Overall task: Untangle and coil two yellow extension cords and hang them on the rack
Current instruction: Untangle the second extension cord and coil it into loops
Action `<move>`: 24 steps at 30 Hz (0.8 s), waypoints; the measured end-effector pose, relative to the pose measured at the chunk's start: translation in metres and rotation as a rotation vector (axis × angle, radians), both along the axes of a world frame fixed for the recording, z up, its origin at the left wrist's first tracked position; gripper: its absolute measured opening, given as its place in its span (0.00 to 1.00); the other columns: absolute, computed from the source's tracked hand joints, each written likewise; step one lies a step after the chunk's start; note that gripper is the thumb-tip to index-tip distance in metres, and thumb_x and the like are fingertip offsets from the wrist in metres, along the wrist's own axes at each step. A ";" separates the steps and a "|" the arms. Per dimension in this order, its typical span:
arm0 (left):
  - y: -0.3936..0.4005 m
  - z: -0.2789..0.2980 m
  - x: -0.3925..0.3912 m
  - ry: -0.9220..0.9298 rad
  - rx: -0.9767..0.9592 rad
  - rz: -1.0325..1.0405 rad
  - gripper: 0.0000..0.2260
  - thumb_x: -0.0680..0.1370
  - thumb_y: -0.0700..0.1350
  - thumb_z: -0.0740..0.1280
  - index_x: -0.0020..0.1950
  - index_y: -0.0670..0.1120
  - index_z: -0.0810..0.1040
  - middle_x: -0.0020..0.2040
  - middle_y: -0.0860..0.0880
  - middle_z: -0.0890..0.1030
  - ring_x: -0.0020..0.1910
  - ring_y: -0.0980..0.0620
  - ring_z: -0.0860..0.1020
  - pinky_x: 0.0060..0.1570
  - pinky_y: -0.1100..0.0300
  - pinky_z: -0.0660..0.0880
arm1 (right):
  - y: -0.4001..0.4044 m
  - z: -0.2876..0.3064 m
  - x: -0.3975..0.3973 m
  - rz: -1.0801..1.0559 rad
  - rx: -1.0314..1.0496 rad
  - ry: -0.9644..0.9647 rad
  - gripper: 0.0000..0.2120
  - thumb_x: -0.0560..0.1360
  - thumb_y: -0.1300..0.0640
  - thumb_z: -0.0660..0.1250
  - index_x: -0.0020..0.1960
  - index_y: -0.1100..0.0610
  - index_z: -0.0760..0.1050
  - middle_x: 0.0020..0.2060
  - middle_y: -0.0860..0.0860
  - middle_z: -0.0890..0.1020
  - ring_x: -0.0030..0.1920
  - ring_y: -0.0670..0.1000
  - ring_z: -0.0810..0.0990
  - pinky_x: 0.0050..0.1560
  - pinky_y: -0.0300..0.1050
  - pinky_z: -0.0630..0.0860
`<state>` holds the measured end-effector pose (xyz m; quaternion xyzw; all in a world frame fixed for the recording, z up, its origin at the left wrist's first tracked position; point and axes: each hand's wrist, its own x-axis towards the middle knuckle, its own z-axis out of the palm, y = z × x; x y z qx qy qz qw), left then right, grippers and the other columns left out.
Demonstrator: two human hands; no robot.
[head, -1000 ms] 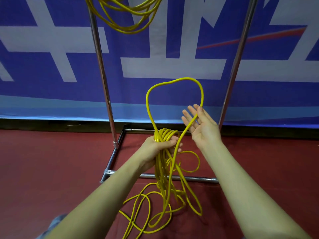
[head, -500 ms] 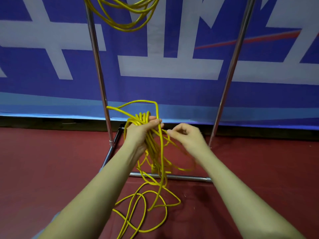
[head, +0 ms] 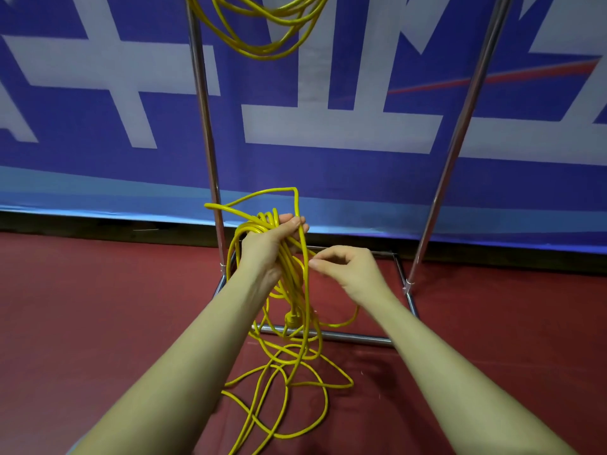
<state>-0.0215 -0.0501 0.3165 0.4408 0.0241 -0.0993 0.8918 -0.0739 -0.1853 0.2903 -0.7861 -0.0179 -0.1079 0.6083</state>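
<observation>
Behind everything hangs a blue-and-white banner [head: 328, 172] above the red floor [head: 82, 323]. The metal rack [head: 210, 152] stands in front of you, one coiled yellow cord [head: 262, 44] already hanging from its top. Your left hand [head: 266, 247] grips a bundle of loops of the second cord [head: 289, 366] — its slack trails tangled on the floor. Your right hand [head: 351, 267], fingers curled, pinches a strand just beside the bundle.

Red floor [head: 98, 323] carries rack base [head: 328, 336], cord loops [head: 295, 382].
</observation>
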 end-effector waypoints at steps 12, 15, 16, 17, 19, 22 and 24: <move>0.000 0.002 0.003 0.069 0.113 -0.107 0.04 0.80 0.36 0.63 0.46 0.41 0.76 0.37 0.46 0.84 0.30 0.54 0.83 0.29 0.62 0.79 | 0.001 0.010 -0.005 -0.014 0.329 0.148 0.07 0.79 0.65 0.60 0.43 0.60 0.71 0.30 0.53 0.76 0.24 0.46 0.76 0.26 0.39 0.75; 0.008 -0.001 0.006 0.031 0.298 -0.184 0.07 0.81 0.40 0.61 0.45 0.41 0.76 0.24 0.53 0.75 0.18 0.58 0.68 0.21 0.67 0.67 | -0.021 0.006 0.004 -0.254 0.182 0.048 0.09 0.80 0.63 0.59 0.41 0.55 0.71 0.28 0.49 0.68 0.23 0.44 0.65 0.25 0.38 0.63; 0.011 -0.001 0.006 0.007 0.338 -0.206 0.09 0.82 0.41 0.61 0.44 0.41 0.76 0.22 0.54 0.70 0.17 0.59 0.62 0.19 0.68 0.63 | -0.029 0.004 0.005 -0.326 0.078 0.009 0.08 0.79 0.61 0.61 0.41 0.54 0.71 0.27 0.48 0.68 0.25 0.45 0.65 0.28 0.39 0.62; 0.014 -0.001 0.007 -0.014 0.368 -0.223 0.10 0.82 0.42 0.60 0.43 0.41 0.76 0.21 0.54 0.66 0.17 0.59 0.59 0.19 0.68 0.59 | -0.035 0.001 0.006 -0.384 -0.027 -0.024 0.06 0.78 0.60 0.63 0.43 0.55 0.70 0.28 0.48 0.70 0.27 0.46 0.66 0.30 0.40 0.63; 0.019 0.001 0.007 -0.052 0.420 -0.238 0.11 0.82 0.42 0.60 0.42 0.41 0.75 0.21 0.55 0.63 0.17 0.60 0.57 0.19 0.70 0.56 | -0.043 -0.004 0.005 -0.469 -0.200 -0.059 0.06 0.77 0.61 0.66 0.46 0.56 0.68 0.29 0.49 0.72 0.31 0.50 0.70 0.34 0.42 0.63; 0.025 0.004 0.004 -0.091 0.456 -0.241 0.10 0.81 0.41 0.62 0.41 0.40 0.75 0.22 0.53 0.65 0.17 0.60 0.58 0.19 0.70 0.54 | -0.048 -0.012 0.002 -0.530 -0.392 -0.036 0.04 0.78 0.61 0.64 0.46 0.56 0.70 0.33 0.52 0.75 0.38 0.59 0.74 0.37 0.46 0.62; 0.027 0.004 0.004 -0.109 0.451 -0.238 0.09 0.81 0.40 0.62 0.41 0.39 0.75 0.22 0.52 0.66 0.17 0.59 0.58 0.19 0.70 0.54 | -0.050 -0.012 -0.002 -0.550 -0.590 0.110 0.03 0.79 0.56 0.61 0.49 0.55 0.73 0.41 0.54 0.80 0.46 0.60 0.77 0.40 0.46 0.66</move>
